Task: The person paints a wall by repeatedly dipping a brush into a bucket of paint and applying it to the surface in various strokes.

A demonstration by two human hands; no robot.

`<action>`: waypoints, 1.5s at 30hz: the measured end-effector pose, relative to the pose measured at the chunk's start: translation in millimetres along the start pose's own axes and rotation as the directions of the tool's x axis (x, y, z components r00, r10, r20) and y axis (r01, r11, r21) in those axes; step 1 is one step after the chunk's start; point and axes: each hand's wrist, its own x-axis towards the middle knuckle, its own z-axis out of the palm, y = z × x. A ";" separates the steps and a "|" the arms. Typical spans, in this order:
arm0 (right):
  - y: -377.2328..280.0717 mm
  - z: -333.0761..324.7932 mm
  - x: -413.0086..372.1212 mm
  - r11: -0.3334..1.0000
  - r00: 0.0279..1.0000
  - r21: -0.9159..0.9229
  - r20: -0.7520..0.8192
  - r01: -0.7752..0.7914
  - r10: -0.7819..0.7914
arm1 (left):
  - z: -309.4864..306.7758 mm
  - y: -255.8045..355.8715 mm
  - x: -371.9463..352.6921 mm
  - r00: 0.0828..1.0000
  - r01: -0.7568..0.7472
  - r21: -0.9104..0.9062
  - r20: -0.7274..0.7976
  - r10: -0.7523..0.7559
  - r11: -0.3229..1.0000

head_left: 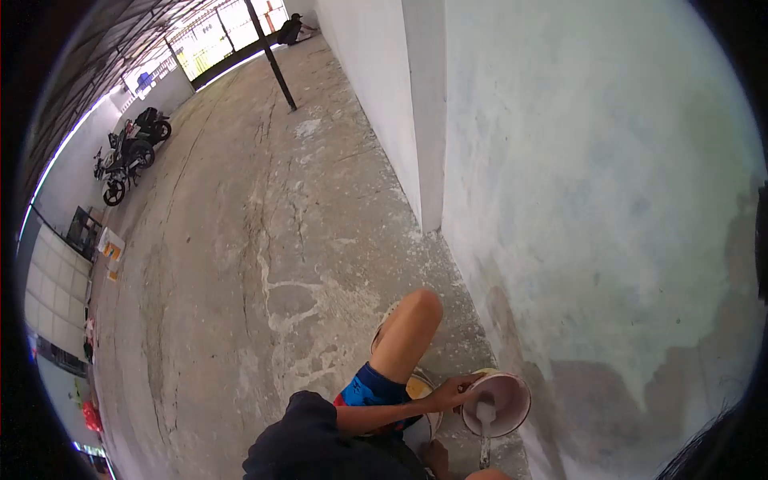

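My left hand (pixel 454 392) grips the rim of a small pail (pixel 518 416), which is tipped so that its pale pinkish inside faces the camera. Inside the pail rests the whitish head of a brush (pixel 486 412); its handle points down toward the bottom edge of the view. My right hand does not show. Behind my left forearm stands another container (pixel 419 387) with something yellowish in it, partly hidden. My bare bent knee rises just beyond. To the right, the pale wall (pixel 576 272) has darker, damp-looking patches low down.
The concrete floor (pixel 216 272) is cracked and spattered with white. A dark post (pixel 276 76) stands ahead, and a wall corner (pixel 432 216) juts out at the right. Motorcycles (pixel 124 160) and a white bucket (pixel 111 243) are at the left. A person (pixel 292 30) crouches far back.
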 end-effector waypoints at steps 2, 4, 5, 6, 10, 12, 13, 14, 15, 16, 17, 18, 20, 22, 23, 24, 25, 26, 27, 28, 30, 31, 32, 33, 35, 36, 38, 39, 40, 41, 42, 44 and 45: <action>14.8 2.8 -4.4 0.996 0.996 0.029 0.038 -0.087 0.086 | 12.8 4.5 -6.6 0.996 0.089 -0.072 0.024 -0.087 0.993; 23.6 -10.1 -1.3 0.999 0.997 0.027 -0.064 -0.033 0.035 | 22.6 -5.2 -2.6 1.000 -0.022 -0.005 0.012 0.022 1.000; 30.0 -15.1 -4.1 1.000 0.994 0.025 -0.105 -0.018 0.020 | 27.5 -10.5 -2.2 1.000 -0.011 -0.020 0.007 0.011 1.000; 35.7 -19.3 -14.2 1.000 0.991 0.023 -0.134 -0.014 0.017 | 32.6 -9.3 -4.5 0.999 0.048 -0.011 -0.008 -0.048 0.999; 65.7 -44.1 -80.4 0.998 0.976 -0.022 -0.212 -0.060 0.054 | 54.0 -1.8 -18.8 0.994 0.102 -0.101 -0.013 -0.104 0.990; 70.8 -56.2 -101.9 0.997 0.964 -0.035 -0.260 -0.068 0.057 | 66.0 -6.5 -26.3 0.991 0.119 -0.136 -0.043 -0.125 0.984; 70.5 -65.6 -102.3 0.998 0.953 -0.038 -0.300 -0.058 0.043 | 67.8 -5.8 -25.1 0.992 0.093 -0.121 -0.078 -0.102 0.988; 68.8 -75.4 -97.3 0.998 0.939 -0.042 -0.342 -0.037 0.020 | 67.0 -4.9 -23.9 0.991 0.099 -0.129 -0.077 -0.110 0.987; 69.8 -83.6 -93.8 0.999 0.925 -0.047 -0.379 -0.015 -0.004 | 68.6 -3.1 -26.8 0.990 0.093 -0.140 -0.088 -0.106 0.986; 76.4 -77.2 -100.3 0.999 0.910 -0.051 -0.413 0.002 -0.023 | 72.3 -2.3 -32.5 0.990 0.090 -0.153 -0.096 -0.106 0.984; 82.8 -70.2 -109.3 0.998 0.892 -0.053 -0.449 0.017 -0.039 | 75.3 -14.8 -32.0 0.990 0.043 -0.144 -0.127 -0.061 0.989; 74.2 -74.4 -92.0 0.969 0.848 0.030 -0.492 0.244 -0.198 | 76.2 -7.3 -33.3 0.990 0.047 -0.149 -0.123 -0.066 0.988; 59.6 -79.1 -62.1 0.876 0.758 0.089 -0.547 0.474 -0.355 | 73.8 17.2 -32.7 0.988 0.032 -0.217 -0.143 -0.065 0.976; 40.9 -81.4 -46.1 0.757 0.612 -0.490 -0.457 0.433 -0.646 | 74.3 3.5 -28.7 0.973 -0.057 -0.093 -0.228 0.034 0.994; 35.2 -84.9 -48.1 0.755 0.614 -0.490 -0.451 0.436 -0.648 | 76.4 0.2 -30.6 0.977 -0.008 -0.140 -0.213 -0.022 0.990; 17.0 -97.6 -60.8 0.818 0.769 -0.282 -0.286 0.502 -0.571 | 77.9 -3.3 -30.7 0.979 0.041 -0.185 -0.188 -0.076 0.982; 10.0 -102.6 -72.7 0.869 0.865 -0.061 -0.089 0.491 -0.494 | 82.6 -15.2 -26.3 0.977 0.041 -0.232 -0.193 -0.087 0.972; 33.2 -95.3 -59.3 0.871 0.864 -0.068 -0.111 0.487 -0.492 | 87.5 -25.8 -24.4 0.982 0.027 -0.229 -0.178 -0.069 0.973; 43.2 -71.1 -46.8 0.799 0.799 -0.175 -0.088 0.575 -0.595 | 90.9 -40.6 -22.0 0.982 0.008 -0.189 -0.185 -0.044 0.982; 71.9 -34.4 -35.1 0.699 0.718 -0.278 -0.044 0.659 -0.695 | 87.9 -48.9 -19.2 0.978 -0.011 -0.140 -0.206 -0.018 0.990; 118.6 10.8 -3.7 0.461 0.550 -0.440 0.094 0.770 -0.830 | 93.6 -21.5 -21.0 0.968 -0.008 -0.123 -0.250 -0.023 0.992; 138.1 22.6 -7.2 0.460 0.547 -0.439 0.089 0.772 -0.833 | 98.5 -10.6 -25.8 0.959 -0.020 -0.198 -0.281 -0.037 0.980; 143.7 33.4 -2.3 0.523 0.573 -0.340 0.059 0.782 -0.818 | 98.1 -7.8 -26.2 0.952 -0.039 -0.266 -0.303 -0.045 0.963; 146.7 33.3 8.2 0.570 0.595 -0.250 0.028 0.782 -0.803 | 99.5 -23.2 -24.5 0.960 -0.016 -0.212 -0.277 -0.044 0.977; 155.1 23.3 34.8 0.627 0.629 -0.074 -0.001 0.775 -0.777 | 101.3 -31.8 -23.2 0.956 -0.046 -0.215 -0.293 -0.019 0.976; 168.5 30.4 32.3 0.661 0.661 0.034 -0.001 0.750 -0.750 | 110.4 -38.5 -32.3 0.952 -0.024 -0.245 -0.301 -0.052 0.969; 186.2 55.0 33.5 0.692 0.722 0.258 -0.034 0.675 -0.691 | 122.6 -51.1 -41.5 0.952 -0.065 -0.284 -0.306 -0.026 0.957; 188.5 65.7 37.8 0.682 0.744 0.363 -0.048 0.635 -0.667 | 127.4 -66.4 -46.0 0.945 -0.068 -0.292 -0.325 -0.032 0.954; 191.6 84.8 36.9 0.660 0.767 0.470 -0.060 0.586 -0.638 | 132.9 -76.8 -56.5 0.940 -0.064 -0.302 -0.339 -0.044 0.951; 195.9 109.1 33.1 0.623 0.795 0.576 -0.078 0.529 -0.602 | 136.8 -88.3 -64.6 0.953 -0.058 -0.297 -0.302 -0.036 0.953; 197.9 134.6 27.7 0.567 0.822 0.676 -0.103 0.471 -0.560 | 139.5 -91.9 -70.5 0.952 -0.049 -0.293 -0.303 -0.044 0.955; 161.8 97.0 -24.1 0.721 0.816 0.417 -0.097 0.553 -0.570 | 150.7 -111.5 -84.2 0.943 -0.063 -0.204 -0.333 -0.009 0.977; 149.6 77.9 -44.3 0.813 0.817 0.094 -0.025 0.575 -0.576 | 154.6 -114.5 -87.7 0.927 -0.105 -0.113 -0.370 0.057 0.988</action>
